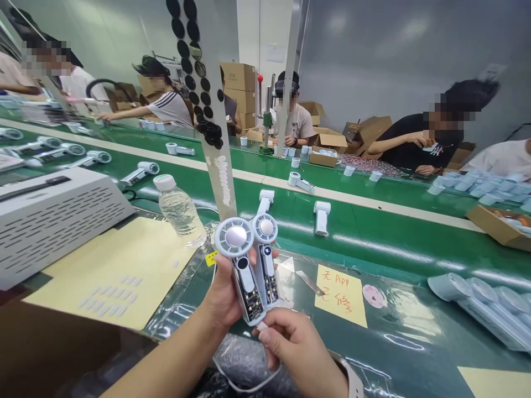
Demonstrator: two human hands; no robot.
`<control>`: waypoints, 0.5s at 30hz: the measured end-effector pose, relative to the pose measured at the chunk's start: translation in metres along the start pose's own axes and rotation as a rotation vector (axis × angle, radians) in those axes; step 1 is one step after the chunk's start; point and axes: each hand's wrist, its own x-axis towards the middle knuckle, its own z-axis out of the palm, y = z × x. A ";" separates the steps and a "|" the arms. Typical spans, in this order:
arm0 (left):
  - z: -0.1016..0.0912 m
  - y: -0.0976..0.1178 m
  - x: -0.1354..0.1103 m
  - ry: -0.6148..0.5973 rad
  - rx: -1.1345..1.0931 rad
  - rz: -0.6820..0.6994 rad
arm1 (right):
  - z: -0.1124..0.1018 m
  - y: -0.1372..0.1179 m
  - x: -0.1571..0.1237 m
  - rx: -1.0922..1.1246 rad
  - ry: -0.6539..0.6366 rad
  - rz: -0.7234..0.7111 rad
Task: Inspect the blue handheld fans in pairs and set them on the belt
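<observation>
My left hand (224,296) grips two small white handheld fans side by side, heads up. The left fan (240,265) has a round grilled head and an open handle showing a dark circuit board. The right fan (265,260) looks the same. My right hand (296,345) is curled in a pinch just below the fans' lower ends, holding a small pale strip (261,326) at its fingertips. Both hands hover above the near edge of the green bench (373,331).
A yellow sheet (120,271) with several small pale strips lies left, beside a water bottle (179,210) and a grey vented box (53,221). More fans lie on the green conveyor (373,232) and are stacked at right (489,309). Several other people work across the belt.
</observation>
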 end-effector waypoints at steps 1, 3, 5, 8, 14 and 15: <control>0.002 -0.001 0.000 0.006 -0.001 0.008 | 0.005 0.002 -0.001 0.007 0.020 -0.027; 0.005 -0.002 0.001 0.022 0.006 0.038 | 0.014 0.009 -0.002 0.039 0.091 -0.074; 0.007 -0.004 0.001 0.032 0.033 0.072 | 0.021 0.017 -0.004 0.127 0.155 -0.093; 0.009 -0.008 -0.001 0.068 0.077 0.124 | 0.028 0.025 -0.005 0.281 0.158 -0.075; 0.009 -0.012 -0.005 0.125 0.120 0.150 | 0.024 0.018 -0.006 0.119 0.227 -0.224; 0.008 -0.012 -0.006 0.127 0.115 0.151 | 0.024 0.017 -0.007 0.088 0.239 -0.238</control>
